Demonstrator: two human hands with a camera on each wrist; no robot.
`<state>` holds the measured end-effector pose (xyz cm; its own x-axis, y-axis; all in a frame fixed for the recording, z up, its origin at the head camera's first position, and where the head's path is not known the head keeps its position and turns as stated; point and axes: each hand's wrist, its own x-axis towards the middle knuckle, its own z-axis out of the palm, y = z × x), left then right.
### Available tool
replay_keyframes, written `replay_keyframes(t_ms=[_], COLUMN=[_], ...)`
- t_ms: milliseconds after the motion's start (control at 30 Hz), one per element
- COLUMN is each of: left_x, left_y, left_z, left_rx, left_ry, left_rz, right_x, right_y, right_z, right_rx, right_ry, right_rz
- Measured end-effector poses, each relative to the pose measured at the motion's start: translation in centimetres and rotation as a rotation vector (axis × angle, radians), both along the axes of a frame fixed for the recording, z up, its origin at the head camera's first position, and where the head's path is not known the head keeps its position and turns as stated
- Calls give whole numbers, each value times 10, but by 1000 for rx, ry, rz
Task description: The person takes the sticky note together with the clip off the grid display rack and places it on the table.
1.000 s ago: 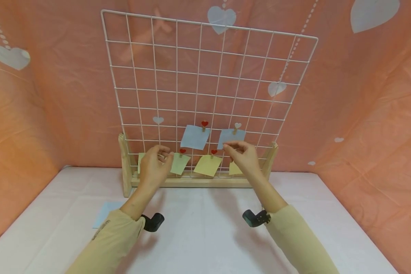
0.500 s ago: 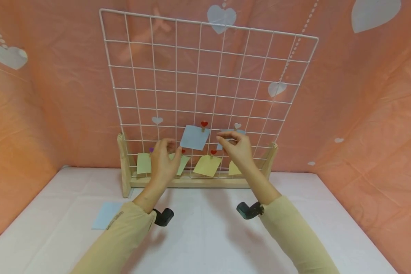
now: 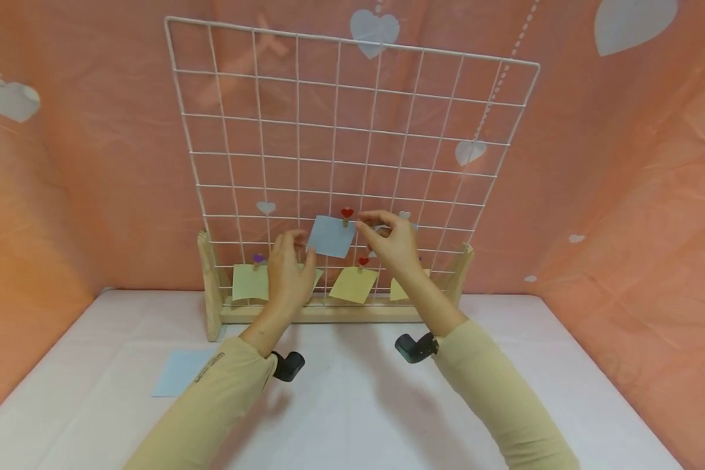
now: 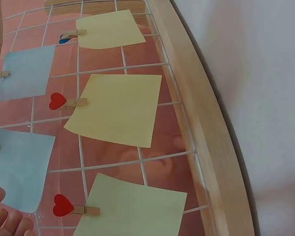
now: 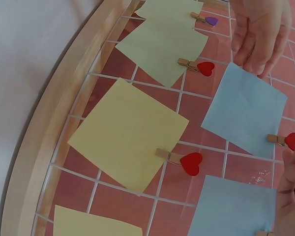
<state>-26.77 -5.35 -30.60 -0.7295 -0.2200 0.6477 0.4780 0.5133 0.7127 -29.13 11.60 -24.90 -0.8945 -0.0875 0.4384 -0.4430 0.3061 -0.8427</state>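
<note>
A light blue sticky note [image 3: 331,236] hangs on the white wire grid [image 3: 318,123] from a wooden clothespin with a red heart [image 3: 346,213]. My left hand [image 3: 292,271] is at the note's left edge, thumb and fingers apart. In the right wrist view its fingertips [image 5: 258,61] are right at the note's corner. My right hand [image 3: 393,241] is just right of the red heart, thumb and forefinger close together beside the clothespin. Behind it, a second blue note [image 5: 231,206] is partly hidden in the head view.
Below hang green notes [image 3: 250,282] and yellow notes [image 3: 354,284], clipped by heart clothespins. A wooden stand [image 3: 323,314] holds the grid. Another blue sheet [image 3: 179,372] lies on the white tabletop [image 3: 341,405] at left. Orange cloth with pale hearts surrounds the table.
My right hand has moved left and up from the right blue note to beside the red-heart clothespin. My left hand has moved right and up, from the green notes to the left blue note.
</note>
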Motion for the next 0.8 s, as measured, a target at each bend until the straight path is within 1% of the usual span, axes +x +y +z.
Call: replay_keyframes(t_ms=[167, 267, 467, 567, 633, 800], left_x=[-2, -4, -8, -10, -11, -12], left_y=[2, 2, 4, 5, 5, 7], left_z=[1, 1, 3, 4, 3, 1], left_rx=[-15, -28, -39, -29, -21, -18], left_ry=[3, 9, -15, -22, -20, -5], left_rz=[9, 12, 7, -5, -9, -6], right_x=[-2, -5, -9, -9, -9, -10], right_y=[-4, -7, -14, -18, -20, -21], right_z=[2, 4, 11, 14, 15, 14], right_rx=[29, 73, 226, 288, 304, 289], right_ry=[22, 50, 75, 96, 115, 141], right_rz=[2, -4, -60, -78, -87, -101])
